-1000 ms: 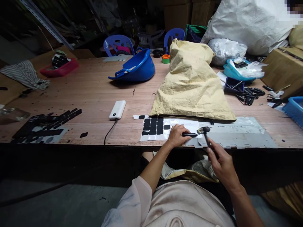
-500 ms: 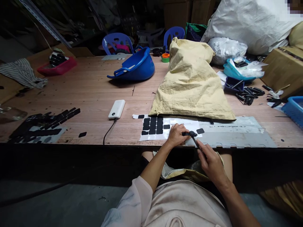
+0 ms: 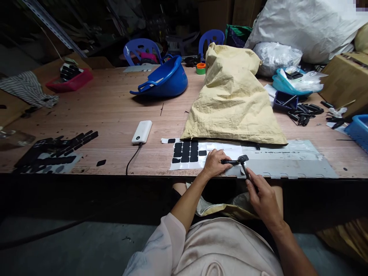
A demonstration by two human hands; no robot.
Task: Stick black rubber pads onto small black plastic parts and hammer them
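At the table's front edge my left hand (image 3: pixel 215 163) pinches a slim black part (image 3: pixel 230 162) that lies pointing right. My right hand (image 3: pixel 263 195) is closed round the dark handle of a tool with a round head (image 3: pixel 241 160), which meets the right end of the black part. Beneath lies a grey sheet (image 3: pixel 281 166). Left of my left hand, a white sheet (image 3: pixel 188 165) carries rows of black rounded squares (image 3: pixel 186 152). One black square sits partly behind the tool head.
A yellow cloth sack (image 3: pixel 234 99) lies just beyond my hands. A white power bank (image 3: pixel 142 131) with a cable, a blue basin (image 3: pixel 169 80) and black strips (image 3: pixel 66 147) are leftward. Black parts (image 3: pixel 306 112) and a blue basket (image 3: pixel 359 130) are at right.
My right hand and the tool head have moved right, along the black part. More of the black part now shows beside my left hand, which stays nearly in place.
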